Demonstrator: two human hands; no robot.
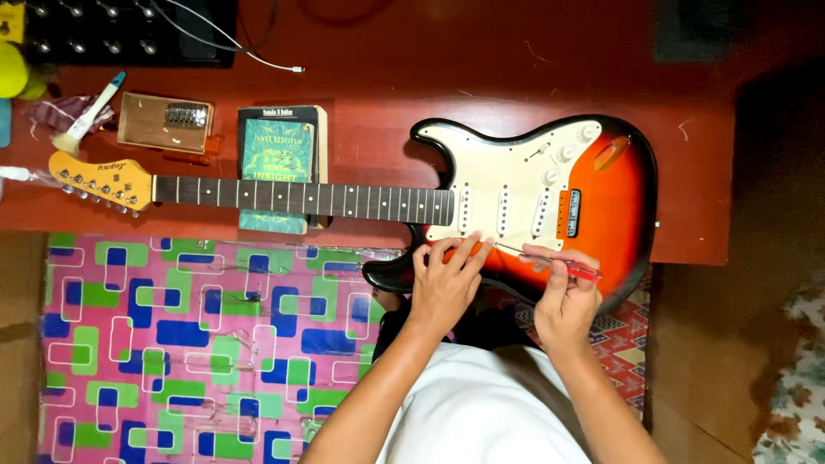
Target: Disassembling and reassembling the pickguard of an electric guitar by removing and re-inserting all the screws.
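An electric guitar (614,202) with a sunburst body and cream pickguard (507,185) lies flat on a red-brown table, neck (301,199) pointing left, without strings. My left hand (447,279) rests on the near edge of the body, fingertips touching the lower rim of the pickguard. My right hand (565,292) holds a red-handled screwdriver (580,271) almost level, its thin shaft pointing left at the pickguard edge beside my left fingertips.
A green book (277,146) props up the neck. A small wooden box (165,122) with a metal part, a brush (86,116) and a white cable (258,56) lie at the back left. A pink, green and blue patterned mat (172,344) covers the floor below the table's edge (687,249).
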